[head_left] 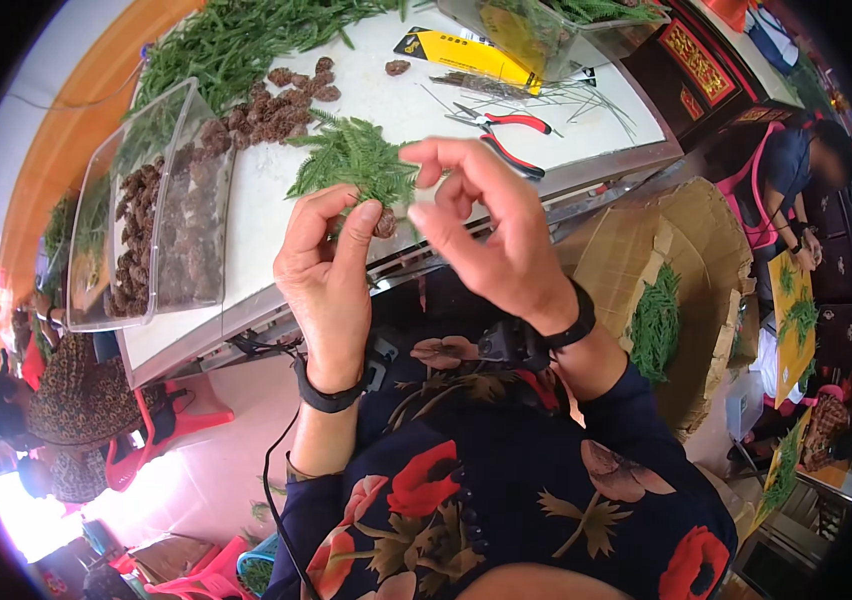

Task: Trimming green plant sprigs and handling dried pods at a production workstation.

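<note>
My left hand [331, 250] pinches a bunch of green fern-like sprigs [354, 155] together with a small brown pine cone [384, 222] at their base. The sprigs fan out away from me over the table edge. Close by on the right, my right hand [486, 215] is raised with its fingers curved and apart; nothing shows between them. Beyond that hand lie red-and-black handled pliers [502, 122] on the white table [276, 225].
A clear plastic box [191, 200] of pine cones stands left, beside loose pine cones [276, 108] and piled greenery [236, 45]. Thin wires [586, 100] and a yellow package [476, 58] lie farther back. A cardboard box [706, 240] holding greenery stands right; other people sit around.
</note>
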Tool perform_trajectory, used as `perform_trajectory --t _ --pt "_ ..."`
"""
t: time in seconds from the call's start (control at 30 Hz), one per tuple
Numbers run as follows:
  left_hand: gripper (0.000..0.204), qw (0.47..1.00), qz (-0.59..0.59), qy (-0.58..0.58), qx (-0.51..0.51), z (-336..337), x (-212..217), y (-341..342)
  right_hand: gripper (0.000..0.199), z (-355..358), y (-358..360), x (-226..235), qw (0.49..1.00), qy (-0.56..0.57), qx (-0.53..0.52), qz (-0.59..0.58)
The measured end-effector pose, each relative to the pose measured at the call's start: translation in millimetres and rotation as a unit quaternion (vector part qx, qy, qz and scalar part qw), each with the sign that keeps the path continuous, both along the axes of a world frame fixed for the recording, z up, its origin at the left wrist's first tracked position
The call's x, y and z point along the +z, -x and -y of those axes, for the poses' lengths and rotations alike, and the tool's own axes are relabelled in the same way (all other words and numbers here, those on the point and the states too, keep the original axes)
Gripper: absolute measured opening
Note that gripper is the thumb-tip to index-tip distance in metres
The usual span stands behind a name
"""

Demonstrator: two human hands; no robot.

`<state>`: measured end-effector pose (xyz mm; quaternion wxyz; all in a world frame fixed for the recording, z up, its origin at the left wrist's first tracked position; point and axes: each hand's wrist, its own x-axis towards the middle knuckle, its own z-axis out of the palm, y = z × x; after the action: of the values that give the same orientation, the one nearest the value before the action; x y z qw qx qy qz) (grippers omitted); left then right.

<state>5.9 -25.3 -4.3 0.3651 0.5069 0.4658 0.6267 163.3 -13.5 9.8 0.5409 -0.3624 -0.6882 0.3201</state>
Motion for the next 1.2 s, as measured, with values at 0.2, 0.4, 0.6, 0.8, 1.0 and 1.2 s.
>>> perform_trajectory --t 0.2,0.4,0.6,0.8,1.0,1.2 --pt "0.009 0.993 -0.111 -0.028 -0.019 -10 -7 -2 0.021 -37 -1 9 0.994 -0.066 0.029 0.078" --pt "0.011 0.998 -0.040 0.044 0.005 -19 -5 -2 0.010 -47 -6 -15 0.997 -0.012 0.078 -0.011" --pt "0.014 0.999 0.029 0.030 -0.012 -27 -8 -4 0.005 -46 -11 -24 0.994 -0.064 0.082 0.021" --pt "0.015 0.996 -0.027 0.050 -0.068 -27 -8 3 0.011 -55 -19 -5 0.980 0.144 0.137 -0.010" --pt "0.014 0.991 -0.031 0.093 -0.091 -23 -6 9 0.017 -65 -14 2 0.978 0.047 0.148 0.141" --pt "0.014 0.984 -0.026 0.121 -0.124 -20 -1 16 0.017 -64 -11 1 0.961 0.133 0.188 0.152"
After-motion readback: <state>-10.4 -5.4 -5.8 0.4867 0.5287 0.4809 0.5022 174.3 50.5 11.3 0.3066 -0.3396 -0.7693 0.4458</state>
